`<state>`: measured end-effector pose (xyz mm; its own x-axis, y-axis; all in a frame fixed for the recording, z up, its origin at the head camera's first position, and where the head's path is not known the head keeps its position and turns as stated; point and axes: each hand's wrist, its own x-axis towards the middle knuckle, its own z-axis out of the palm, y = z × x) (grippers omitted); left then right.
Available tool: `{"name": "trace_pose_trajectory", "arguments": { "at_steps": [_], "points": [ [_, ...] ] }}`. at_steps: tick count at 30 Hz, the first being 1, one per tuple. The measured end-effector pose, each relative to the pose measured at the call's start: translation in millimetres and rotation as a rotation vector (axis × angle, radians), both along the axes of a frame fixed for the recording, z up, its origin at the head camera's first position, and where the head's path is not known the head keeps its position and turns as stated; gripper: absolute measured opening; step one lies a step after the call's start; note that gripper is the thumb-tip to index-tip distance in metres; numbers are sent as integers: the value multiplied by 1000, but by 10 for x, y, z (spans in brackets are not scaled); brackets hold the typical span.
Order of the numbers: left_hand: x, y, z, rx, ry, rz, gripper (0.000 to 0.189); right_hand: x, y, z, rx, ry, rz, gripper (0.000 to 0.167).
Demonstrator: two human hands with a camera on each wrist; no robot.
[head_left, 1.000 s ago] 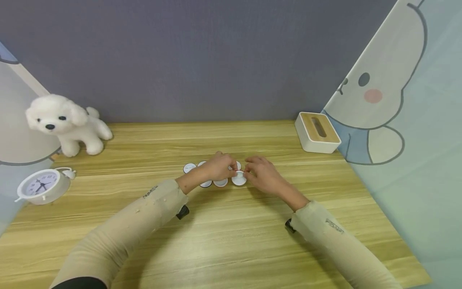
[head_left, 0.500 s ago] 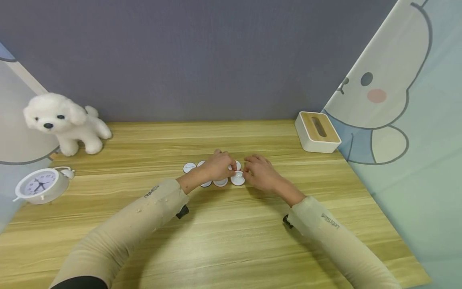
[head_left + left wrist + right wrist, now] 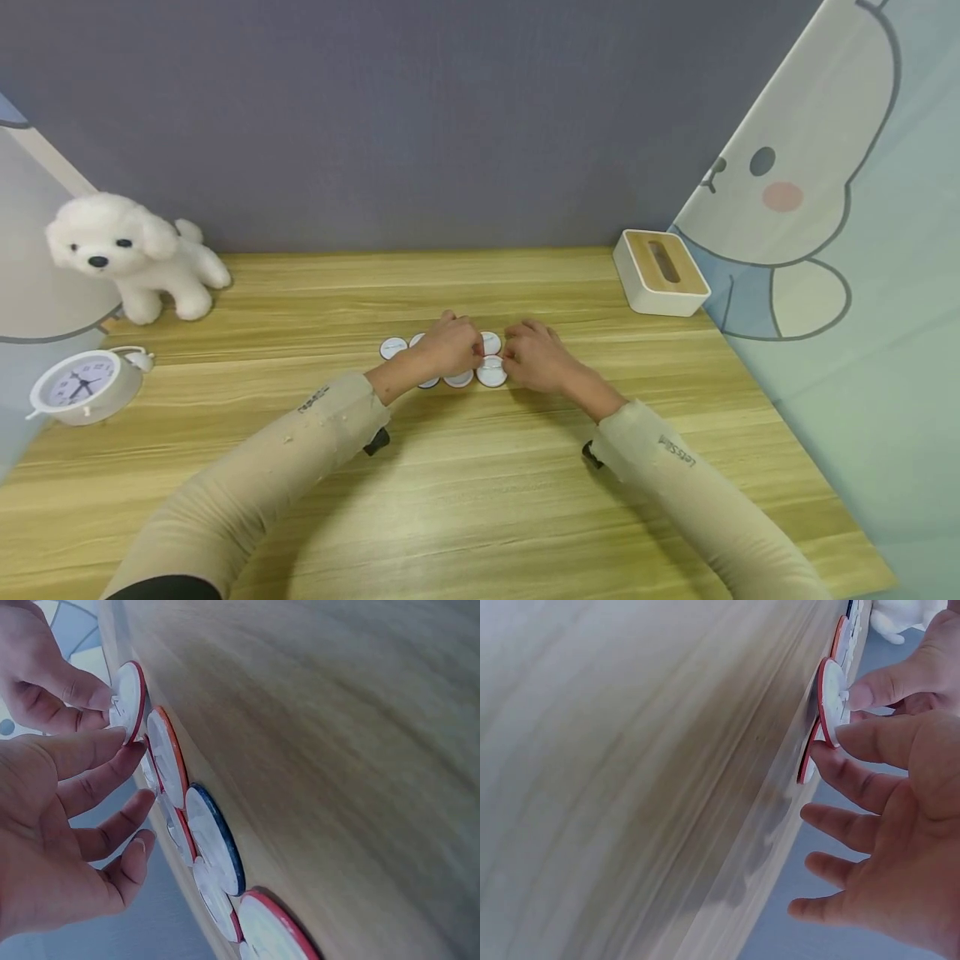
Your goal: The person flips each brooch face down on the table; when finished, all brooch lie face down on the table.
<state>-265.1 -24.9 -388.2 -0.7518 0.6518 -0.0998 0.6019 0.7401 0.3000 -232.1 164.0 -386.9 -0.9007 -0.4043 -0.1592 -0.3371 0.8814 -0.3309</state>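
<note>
A round pin badge point(image 3: 491, 374), white-backed with a red rim, is between my two hands at the right end of a group of similar badges. My left hand point(image 3: 450, 347) pinches its left edge with thumb and forefinger. On the opposite edge, my right hand point(image 3: 542, 358) grips it between thumb and forefinger, other fingers spread. The right wrist view shows this badge point(image 3: 831, 701) tilted, overlapping another red-rimmed one behind it. Other badges lie back side up in two rows, including an orange-rimmed badge point(image 3: 169, 757) and a dark-blue-rimmed badge point(image 3: 216, 840). My left hand hides some of them.
A white plush dog point(image 3: 138, 254) stands at the back left of the wooden table point(image 3: 480, 492), with a white alarm clock point(image 3: 86, 387) in front of it. A tissue box point(image 3: 662, 273) with a wooden lid sits at the back right. A grey panel point(image 3: 420, 125) rises behind.
The held badge has shifted slightly left and looks flatter, its pin bar now showing more clearly. My right hand has moved a little left with it; my left hand has barely moved.
</note>
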Motion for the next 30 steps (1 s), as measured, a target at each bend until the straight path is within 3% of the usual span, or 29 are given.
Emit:
{"name": "trace_pose_trajectory", "arguments": {
  "at_steps": [10,30],
  "points": [
    [36,14,19,-65,44,22,15,-44,-16,-15,21,-6,19,22],
    [45,71,39,-87,-3,83,15,-90,-53,-27,60,-62,0,23]
  ]
}}
